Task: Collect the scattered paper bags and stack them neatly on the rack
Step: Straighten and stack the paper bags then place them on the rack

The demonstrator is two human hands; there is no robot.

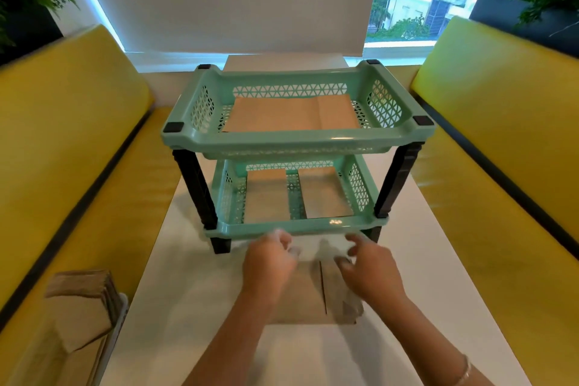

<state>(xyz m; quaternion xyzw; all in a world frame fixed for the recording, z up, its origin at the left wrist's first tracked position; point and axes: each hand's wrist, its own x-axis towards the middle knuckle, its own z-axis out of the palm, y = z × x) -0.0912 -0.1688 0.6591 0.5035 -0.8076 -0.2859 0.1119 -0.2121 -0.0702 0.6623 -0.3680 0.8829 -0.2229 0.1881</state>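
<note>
**With three bags racked, one more lies under both hands**

While the mint-green two-tier rack stands in the middle of the white table, a good part of the task looks done. One large brown paper bag lies flat in the top tray, and two smaller bags lie side by side in the bottom tray, the left one and the right one kept apart by a strip of bare mesh.

Another flat paper bag lies on the table just in front of the rack, beneath both hands. The left hand and the right hand sit over its far edge, both smeared by motion. Their fingers appear curled toward the bag, but I cannot tell whether either actually grips it or only touches it.

What is left, as I judge it: this bag has yet to go onto a tray, and a bundle of brown paper bags rests at the table's left edge, beside the yellow bench.

No brand, label or writing can be read on the bags or the rack.
</note>
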